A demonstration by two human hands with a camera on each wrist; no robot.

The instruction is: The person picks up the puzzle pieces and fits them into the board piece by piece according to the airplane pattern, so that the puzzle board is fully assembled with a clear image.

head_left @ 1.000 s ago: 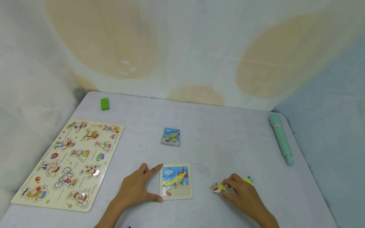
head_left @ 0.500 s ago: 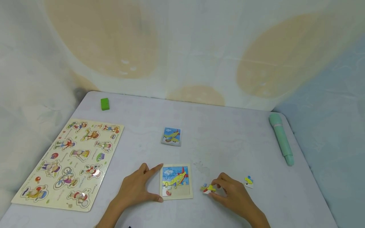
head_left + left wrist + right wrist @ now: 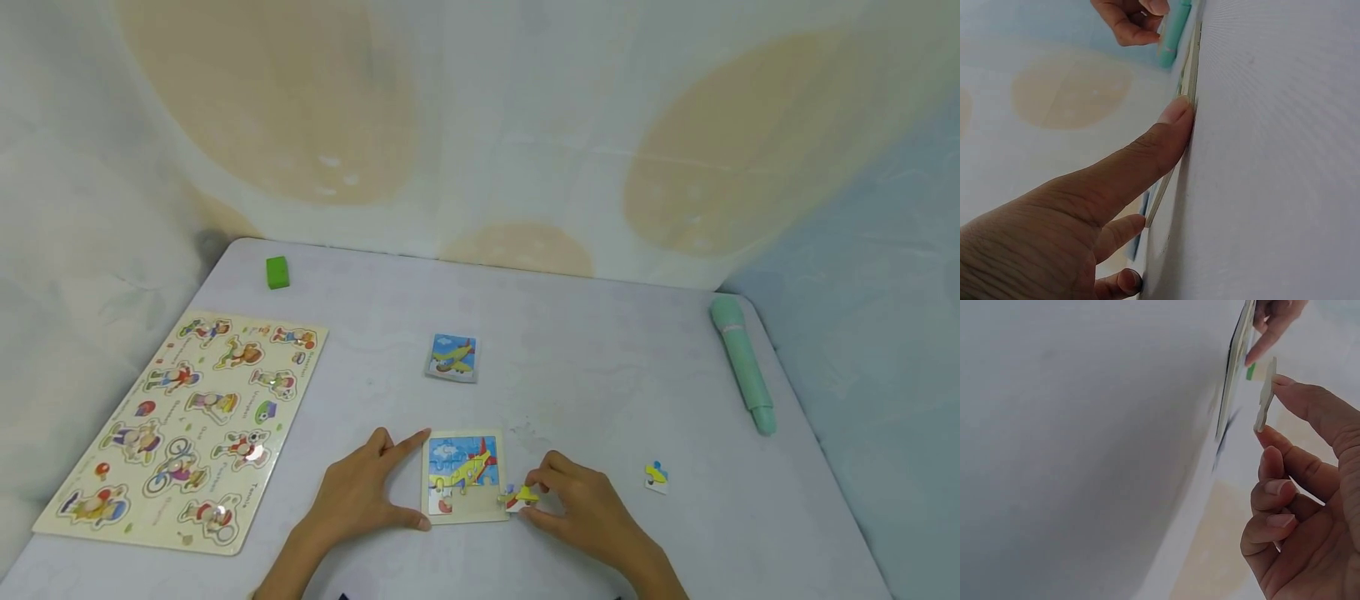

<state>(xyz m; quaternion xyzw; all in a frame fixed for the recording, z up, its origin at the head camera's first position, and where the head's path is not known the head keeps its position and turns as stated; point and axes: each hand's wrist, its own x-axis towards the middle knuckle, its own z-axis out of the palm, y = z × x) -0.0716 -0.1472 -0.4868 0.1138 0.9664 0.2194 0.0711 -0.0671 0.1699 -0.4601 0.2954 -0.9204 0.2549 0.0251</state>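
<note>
A small square jigsaw puzzle (image 3: pixel 457 463) in a pale wooden frame shows a yellow airplane on blue; bare wood shows in its lower right part. My left hand (image 3: pixel 360 490) spreads thumb and index finger, their tips at the left corners of the frame. In the left wrist view the thumb (image 3: pixel 1175 112) lies along the frame's thin edge. Between thumb and index finger my right hand (image 3: pixel 581 504) pinches a puzzle piece (image 3: pixel 519 498) coloured yellow, red and white, over the frame's right edge. The right wrist view has this piece (image 3: pixel 1265 394) edge-on, raised off the table.
Another puzzle piece (image 3: pixel 656 477) lies to the right of the right hand. Behind the frame is a small airplane picture (image 3: pixel 453 358). A large peg puzzle board (image 3: pixel 183 433) covers the left side. A green block (image 3: pixel 277 272) and a mint-green microphone-shaped object (image 3: pixel 742 365) lie farther back.
My right hand has moved left with the pinched piece, from well right of the frame to its right edge. The left hand stays in place.
</note>
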